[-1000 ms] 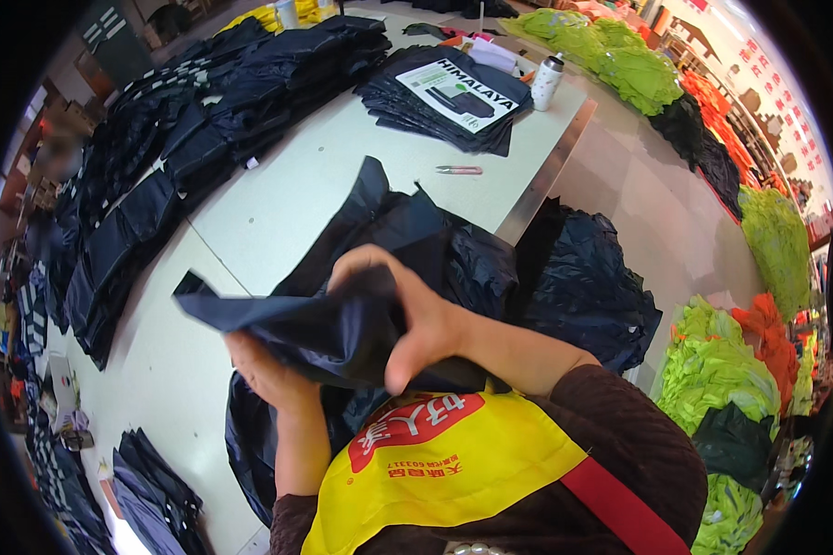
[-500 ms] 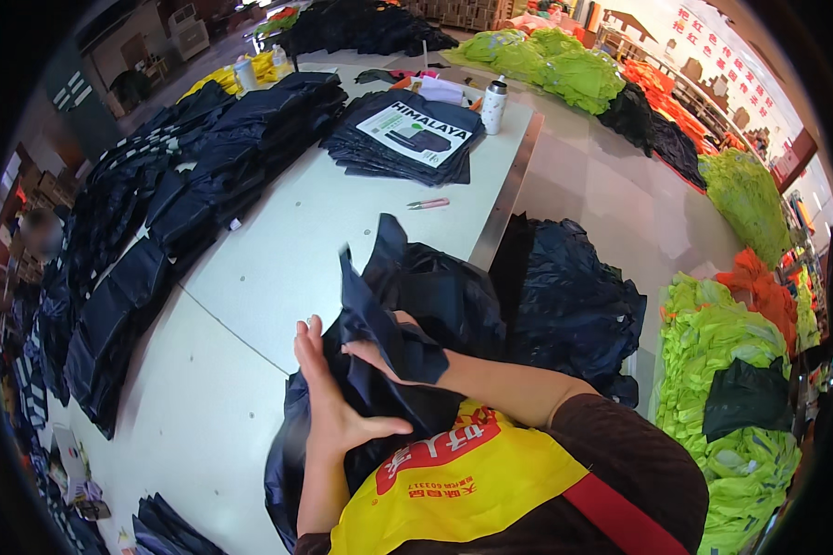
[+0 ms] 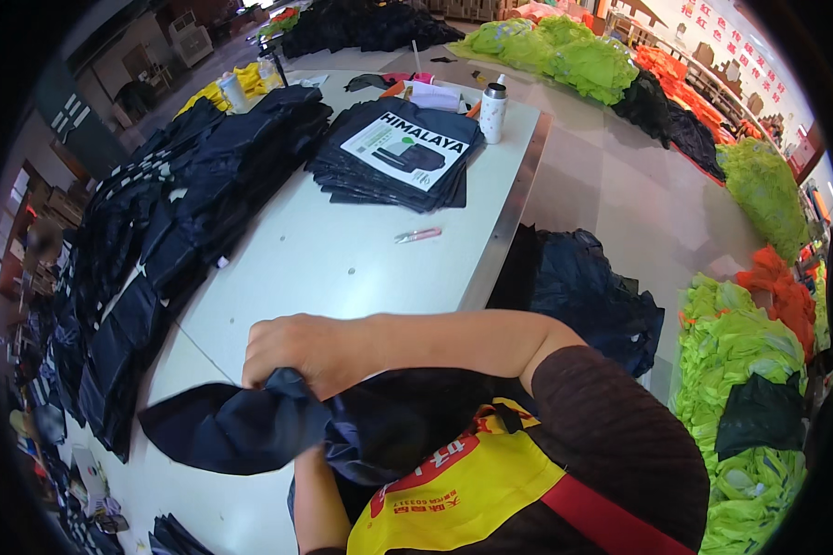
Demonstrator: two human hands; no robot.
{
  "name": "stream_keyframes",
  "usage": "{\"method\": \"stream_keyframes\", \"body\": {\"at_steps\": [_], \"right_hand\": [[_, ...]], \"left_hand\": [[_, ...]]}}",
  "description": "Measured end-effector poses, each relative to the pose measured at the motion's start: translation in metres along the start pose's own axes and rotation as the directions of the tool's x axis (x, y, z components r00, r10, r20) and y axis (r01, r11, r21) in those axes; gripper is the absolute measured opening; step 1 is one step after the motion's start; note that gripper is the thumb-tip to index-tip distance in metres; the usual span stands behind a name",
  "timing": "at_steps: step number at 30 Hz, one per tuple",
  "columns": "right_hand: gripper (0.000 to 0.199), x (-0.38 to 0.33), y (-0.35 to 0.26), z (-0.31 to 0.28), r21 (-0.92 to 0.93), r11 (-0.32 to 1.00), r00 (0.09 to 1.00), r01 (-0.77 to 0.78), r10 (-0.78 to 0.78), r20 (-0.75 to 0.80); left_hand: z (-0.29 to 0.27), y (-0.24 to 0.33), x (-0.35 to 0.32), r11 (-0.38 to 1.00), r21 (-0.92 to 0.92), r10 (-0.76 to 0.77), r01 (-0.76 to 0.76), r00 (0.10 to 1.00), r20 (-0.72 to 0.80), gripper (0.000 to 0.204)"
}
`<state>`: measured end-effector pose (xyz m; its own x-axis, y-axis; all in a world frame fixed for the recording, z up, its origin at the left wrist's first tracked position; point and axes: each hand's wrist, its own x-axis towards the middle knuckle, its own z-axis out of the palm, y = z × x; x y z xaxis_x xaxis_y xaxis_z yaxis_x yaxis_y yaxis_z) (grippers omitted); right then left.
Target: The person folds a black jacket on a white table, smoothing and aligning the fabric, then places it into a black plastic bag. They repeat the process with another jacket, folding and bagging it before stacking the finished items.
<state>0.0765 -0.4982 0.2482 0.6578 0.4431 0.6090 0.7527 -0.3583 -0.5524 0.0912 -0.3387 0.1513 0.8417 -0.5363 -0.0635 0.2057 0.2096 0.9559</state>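
The right hand [image 3: 292, 356] has its grip closed on a bunched dark navy garment [image 3: 236, 430] held above the white counter [image 3: 342, 268] at chest level, the left hand hidden beneath; it looks light, limp and slippery, best pinched along a seam.

Dark garment [image 3: 222, 430] now bunched lower-left.

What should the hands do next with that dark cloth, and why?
Probably spread the dark cloth flat on the white table. The right hand grips it bunched up, with one end hanging loose toward the left. The left hand is hidden under the fabric, only its forearm showing. Neat dark stacks lie along the table's left side.
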Motion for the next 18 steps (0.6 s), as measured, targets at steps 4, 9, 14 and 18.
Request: {"method": "stream_keyframes", "body": {"at_steps": [4, 9, 14, 18], "right_hand": [[0.059, -0.055, 0.064, -0.08, 0.03, 0.994, 0.994, -0.106, 0.106, 0.002], [0.042, -0.188, 0.236, -0.178, -0.164, 0.738, 0.756, -0.654, 0.639, -0.143], [0.026, -0.25, 0.345, -0.263, -0.224, 0.442, 0.488, -0.868, 0.68, -0.547], [0.019, -0.251, 0.405, -0.311, -0.31, 0.21, 0.372, -0.927, 0.615, -0.696]], "left_hand": [[-0.008, 0.004, 0.023, 0.979, 0.165, 0.184, -0.122, 0.88, -0.438, 0.053], [-0.019, 0.011, 0.078, 0.683, 0.648, 0.704, -0.337, 0.54, -0.461, 0.025], [-0.044, -0.079, 0.134, 0.678, 0.727, 0.535, 0.105, 0.608, -0.587, 0.032], [-0.066, -0.169, 0.14, 0.545, 0.83, 0.602, 0.118, 0.634, -0.486, 0.035]]}}
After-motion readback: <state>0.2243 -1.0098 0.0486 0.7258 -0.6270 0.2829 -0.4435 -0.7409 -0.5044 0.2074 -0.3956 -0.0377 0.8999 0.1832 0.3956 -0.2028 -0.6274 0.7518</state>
